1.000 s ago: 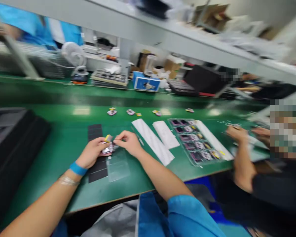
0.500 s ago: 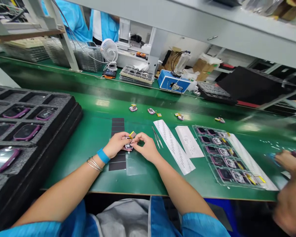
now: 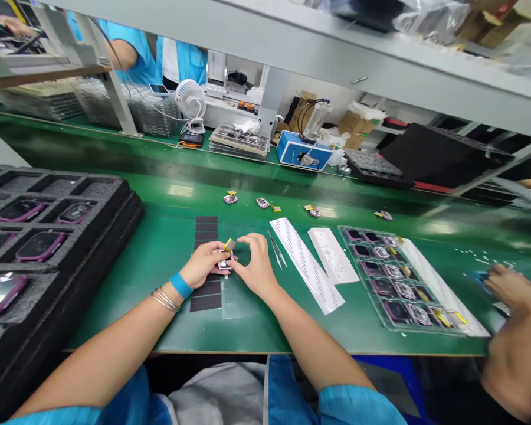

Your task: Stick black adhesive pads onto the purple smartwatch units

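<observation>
My left hand and my right hand meet over the green table, both pinched on one small watch module with a yellow tab sticking up from it. They work above a strip of dark rectangular pads and a clear film sheet. Tweezers lie just right of my right hand.
A black foam tray with purple watch bodies fills the left. White label strips and a clear tray of modules lie to the right. Loose modules sit farther back. Another person's hands work at far right.
The view has swung left and steadied, bringing the foam tray into sight. My hands stay together on the module; the right hand's fingers have curled closer over it.
</observation>
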The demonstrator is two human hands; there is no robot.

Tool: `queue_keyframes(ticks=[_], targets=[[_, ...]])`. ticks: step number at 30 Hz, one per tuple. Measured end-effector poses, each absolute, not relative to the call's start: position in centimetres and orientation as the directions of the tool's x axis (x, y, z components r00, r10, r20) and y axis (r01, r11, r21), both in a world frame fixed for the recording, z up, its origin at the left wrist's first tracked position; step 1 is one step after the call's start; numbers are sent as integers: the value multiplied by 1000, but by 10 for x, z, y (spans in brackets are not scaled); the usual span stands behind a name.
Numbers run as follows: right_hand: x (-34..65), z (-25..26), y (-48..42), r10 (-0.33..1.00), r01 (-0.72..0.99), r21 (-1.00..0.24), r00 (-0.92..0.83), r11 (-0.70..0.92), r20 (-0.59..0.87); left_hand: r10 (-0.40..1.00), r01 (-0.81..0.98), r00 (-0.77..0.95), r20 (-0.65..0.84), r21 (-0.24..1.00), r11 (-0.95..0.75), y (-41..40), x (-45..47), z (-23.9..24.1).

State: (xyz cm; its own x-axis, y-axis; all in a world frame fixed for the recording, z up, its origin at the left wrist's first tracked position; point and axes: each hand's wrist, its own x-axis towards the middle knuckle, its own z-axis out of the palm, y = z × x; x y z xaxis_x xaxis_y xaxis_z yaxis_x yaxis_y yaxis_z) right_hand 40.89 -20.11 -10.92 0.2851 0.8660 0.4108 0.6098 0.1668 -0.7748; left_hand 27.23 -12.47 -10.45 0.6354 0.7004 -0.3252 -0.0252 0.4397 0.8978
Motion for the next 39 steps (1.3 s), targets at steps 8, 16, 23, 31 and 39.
queue_keyframes(ticks=[8,16,23,31,39], targets=[[422,-120,-188,957,128,-990,273,66,99,654,31,690,-311,915,402,-125,274,-104],[416,-108,-197,906,391,-906,304,162,293,573,26,752,-327,882,470,-124,270,-96],[405,-109,-201,842,721,-648,173,245,511,662,31,659,-356,893,449,-126,273,-96],[406,-118,-201,808,866,-396,-17,306,589,610,-159,687,-394,738,656,-119,268,-96],[414,-125,-193,969,132,-984,204,117,143,604,-121,751,-265,845,521,-121,267,-100]])
